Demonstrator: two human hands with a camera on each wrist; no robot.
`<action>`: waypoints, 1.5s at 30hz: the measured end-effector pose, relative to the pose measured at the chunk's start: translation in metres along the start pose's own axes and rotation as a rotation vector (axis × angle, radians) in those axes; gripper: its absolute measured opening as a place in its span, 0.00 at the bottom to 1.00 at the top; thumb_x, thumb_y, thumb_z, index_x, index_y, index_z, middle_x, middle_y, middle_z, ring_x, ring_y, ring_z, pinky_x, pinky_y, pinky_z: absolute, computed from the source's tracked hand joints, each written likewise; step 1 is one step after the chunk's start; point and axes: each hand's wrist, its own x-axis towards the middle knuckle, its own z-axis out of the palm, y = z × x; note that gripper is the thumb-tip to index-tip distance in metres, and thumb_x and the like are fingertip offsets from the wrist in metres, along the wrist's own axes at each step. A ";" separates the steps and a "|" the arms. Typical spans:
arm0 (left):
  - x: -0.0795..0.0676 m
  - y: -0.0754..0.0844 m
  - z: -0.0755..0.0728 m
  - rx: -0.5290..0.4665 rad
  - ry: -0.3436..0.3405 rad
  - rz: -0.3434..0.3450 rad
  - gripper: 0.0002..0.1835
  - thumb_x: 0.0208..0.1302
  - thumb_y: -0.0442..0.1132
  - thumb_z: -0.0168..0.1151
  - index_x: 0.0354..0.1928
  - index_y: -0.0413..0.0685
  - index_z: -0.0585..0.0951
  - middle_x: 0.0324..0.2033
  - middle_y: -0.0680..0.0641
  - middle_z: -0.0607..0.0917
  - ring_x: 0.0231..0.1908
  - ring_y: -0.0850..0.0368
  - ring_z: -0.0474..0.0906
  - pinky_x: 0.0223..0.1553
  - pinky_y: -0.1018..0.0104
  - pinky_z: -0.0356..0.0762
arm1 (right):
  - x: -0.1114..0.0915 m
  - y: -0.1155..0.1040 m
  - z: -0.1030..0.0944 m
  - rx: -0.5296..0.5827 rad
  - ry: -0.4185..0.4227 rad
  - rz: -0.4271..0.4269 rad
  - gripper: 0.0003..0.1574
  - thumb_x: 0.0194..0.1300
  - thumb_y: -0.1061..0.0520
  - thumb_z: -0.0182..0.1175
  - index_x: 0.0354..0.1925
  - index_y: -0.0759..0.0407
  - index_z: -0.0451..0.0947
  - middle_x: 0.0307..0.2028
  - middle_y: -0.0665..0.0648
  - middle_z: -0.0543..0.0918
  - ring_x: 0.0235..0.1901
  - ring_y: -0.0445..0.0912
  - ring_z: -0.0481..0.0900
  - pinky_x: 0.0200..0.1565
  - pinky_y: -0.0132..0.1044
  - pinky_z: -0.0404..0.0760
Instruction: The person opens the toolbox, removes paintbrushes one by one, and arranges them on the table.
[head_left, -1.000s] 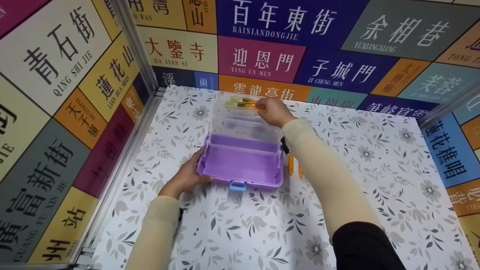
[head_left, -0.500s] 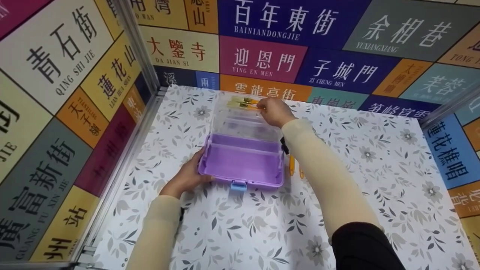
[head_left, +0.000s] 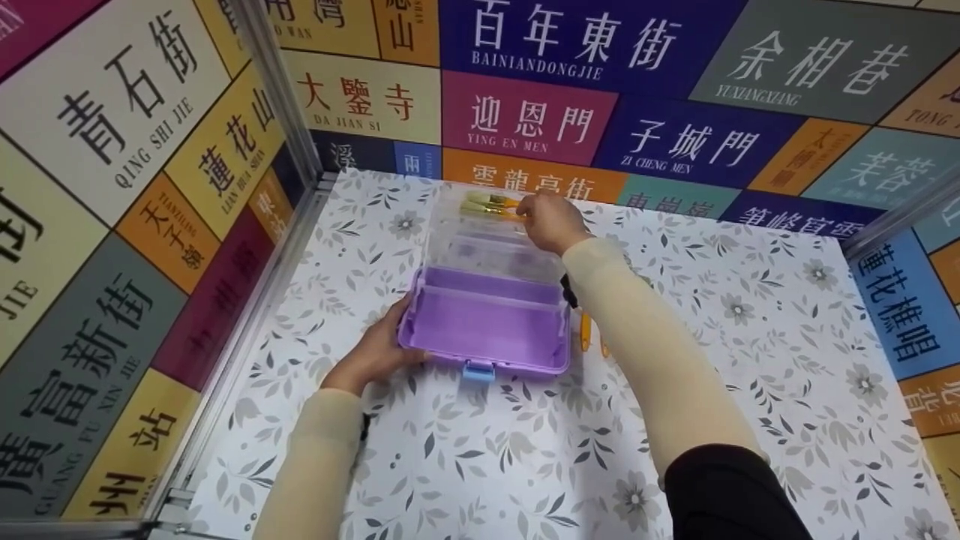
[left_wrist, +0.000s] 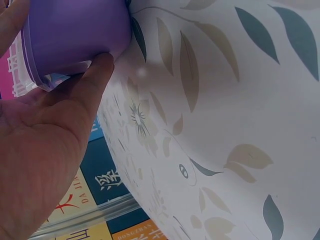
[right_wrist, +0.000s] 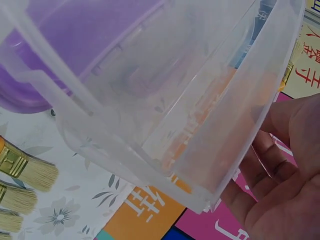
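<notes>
A purple storage box (head_left: 487,326) stands raised open on the table, its translucent upper section (head_left: 491,251) folded up at the back. At the box's near left corner my left hand (head_left: 379,349) grips the side; in the left wrist view a fingertip presses the purple wall (left_wrist: 80,30). My right hand (head_left: 555,221) pinches paintbrushes (head_left: 484,204) by their orange handles above the far end of the translucent section, pale bristles pointing left. In the right wrist view the translucent plastic (right_wrist: 200,125) partly covers the fingers, and only a bit of bristle shows beyond its edge.
More paintbrushes (right_wrist: 35,172) lie on the table right of the box, mostly hidden under my right forearm in the head view; orange handle ends (head_left: 586,332) stick out. A blue latch (head_left: 478,371) is on the box front. Printed walls (head_left: 525,112) border the patterned table (head_left: 510,465).
The paintbrushes in my right hand have turned slightly, with their metal bands now catching more light. My left hand stays on the box corner. The head view has shifted a little.
</notes>
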 end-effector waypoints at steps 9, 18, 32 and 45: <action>-0.001 0.002 0.002 0.005 -0.009 -0.012 0.62 0.48 0.41 0.79 0.80 0.54 0.48 0.73 0.37 0.62 0.69 0.39 0.60 0.69 0.45 0.56 | -0.003 -0.002 -0.001 -0.044 -0.029 0.020 0.22 0.70 0.63 0.51 0.57 0.55 0.82 0.54 0.56 0.83 0.55 0.54 0.79 0.57 0.50 0.77; -0.002 0.004 0.005 0.005 -0.006 -0.012 0.62 0.47 0.37 0.79 0.80 0.54 0.49 0.73 0.39 0.62 0.70 0.41 0.59 0.70 0.47 0.54 | -0.006 0.000 -0.004 -0.080 0.009 0.028 0.19 0.70 0.61 0.58 0.56 0.53 0.83 0.53 0.56 0.83 0.54 0.54 0.79 0.56 0.52 0.77; -0.004 0.004 0.005 0.009 -0.015 -0.016 0.62 0.48 0.40 0.79 0.80 0.57 0.49 0.73 0.39 0.62 0.70 0.39 0.59 0.70 0.45 0.54 | -0.013 -0.003 -0.018 -0.106 0.094 0.029 0.20 0.69 0.62 0.60 0.58 0.52 0.83 0.48 0.57 0.82 0.48 0.55 0.80 0.52 0.55 0.79; 0.001 0.002 0.000 0.007 -0.009 -0.035 0.63 0.48 0.40 0.80 0.80 0.57 0.48 0.74 0.40 0.60 0.71 0.41 0.58 0.71 0.47 0.53 | -0.056 0.000 -0.041 -0.160 0.179 -0.082 0.19 0.69 0.62 0.60 0.57 0.53 0.82 0.50 0.59 0.81 0.43 0.57 0.82 0.45 0.55 0.82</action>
